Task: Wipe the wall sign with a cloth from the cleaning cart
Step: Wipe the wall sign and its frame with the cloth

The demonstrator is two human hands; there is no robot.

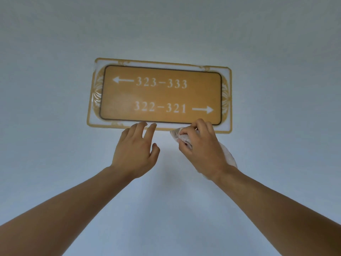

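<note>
**Wall sign: cloth at lower edge**

We record a rectangular wall sign (160, 95) fixed to a pale wall (55, 52), slightly tilted in our view. Its face is amber with a dark outline, set in a white border with gold ornament. White text reads "323-333" with a left arrow and "322-321" with a right arrow.

At five o'clock of the sign, our right hand (201, 146) grips a bunched white cloth (181, 135), fingers curled round it, knuckles overlapping the lower border. At six o'clock, our left hand (136, 150) is spread, fingers straight and apart, fingertips (143, 124) at the bottom edge; contact cannot be confirmed.
</note>
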